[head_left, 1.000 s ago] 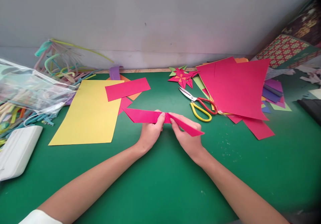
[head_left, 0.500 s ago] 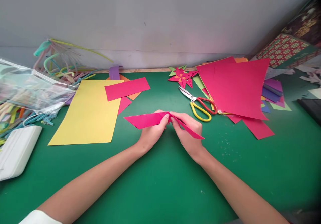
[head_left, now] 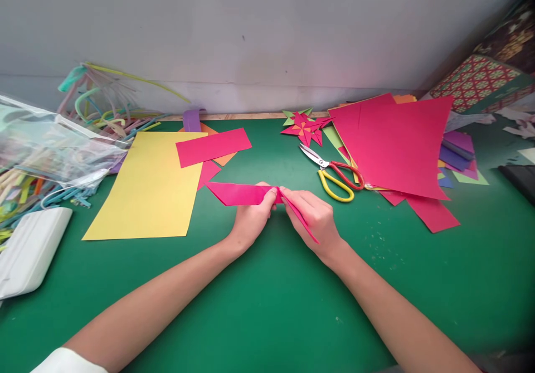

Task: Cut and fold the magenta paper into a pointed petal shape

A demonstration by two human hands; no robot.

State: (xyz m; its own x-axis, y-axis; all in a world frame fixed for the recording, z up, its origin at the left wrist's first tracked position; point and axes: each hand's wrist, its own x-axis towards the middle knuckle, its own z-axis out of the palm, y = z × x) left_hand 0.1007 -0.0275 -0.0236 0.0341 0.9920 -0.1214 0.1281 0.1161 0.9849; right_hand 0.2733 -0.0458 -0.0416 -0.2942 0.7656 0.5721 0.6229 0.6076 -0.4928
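Pink strip [head_left: 238, 193], folded, held over the green mat [head_left: 267, 306] at centre, its long part pointing left and a short part angling down to the right. Left hand [head_left: 251, 219] pinches the strip at the fold; right hand [head_left: 315, 219] grips the angled part between thumb and fingers. Relative to the strip: scissors [head_left: 334, 175] just right, blades open; pink sheets [head_left: 397, 144] beyond them; paper star [head_left: 305, 127] behind right; a pink rectangle [head_left: 213, 147] behind left, overlapping a yellow sheet [head_left: 150, 189]; plastic bag [head_left: 50, 150] and white case [head_left: 29, 250] far left.
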